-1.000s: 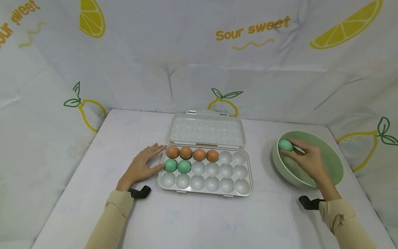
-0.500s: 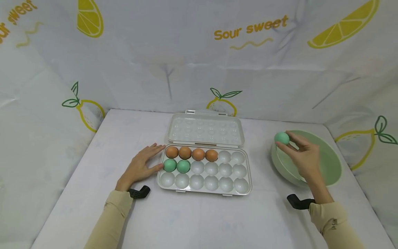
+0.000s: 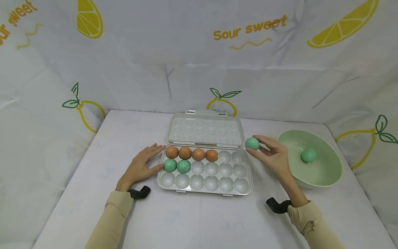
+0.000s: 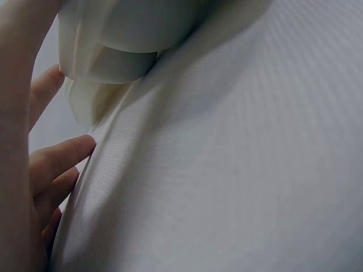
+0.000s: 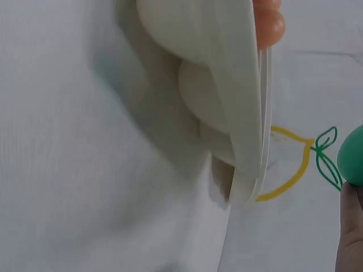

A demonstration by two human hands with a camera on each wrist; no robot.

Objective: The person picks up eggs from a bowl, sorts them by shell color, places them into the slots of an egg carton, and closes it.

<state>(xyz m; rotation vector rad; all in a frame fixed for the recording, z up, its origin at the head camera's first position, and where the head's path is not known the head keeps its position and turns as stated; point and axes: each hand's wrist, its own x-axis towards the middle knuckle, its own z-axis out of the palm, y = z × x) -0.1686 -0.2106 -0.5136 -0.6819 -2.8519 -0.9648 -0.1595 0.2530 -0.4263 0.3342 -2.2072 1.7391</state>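
Note:
Between thumb and fingers my right hand [image 3: 273,155] pinches a green egg [image 3: 252,143], held up beside the right end of the egg carton [image 3: 251,180]. That same egg [image 5: 353,156] shows at the right edge of the right wrist view. The white plastic carton lies with its lid [image 3: 206,129] folded back. In its back row sit several brown eggs [image 3: 185,153], from the left end; two green eggs [image 3: 183,166] fill the left of the middle row. My left hand [image 3: 141,166] rests on the table with fingers spread, fingertips at the carton's left edge.
A light green bowl [image 3: 334,169] stands on the right side of the table, with one green egg [image 3: 309,155] inside. White cloth printed with lemons [image 3: 222,103] hangs behind and at the sides of the white table [image 3: 199,224].
My right hand has lifted the green egg out of the bowl and carried it left to the carton's right end. The egg left in the bowl is now visible. My left hand stays put.

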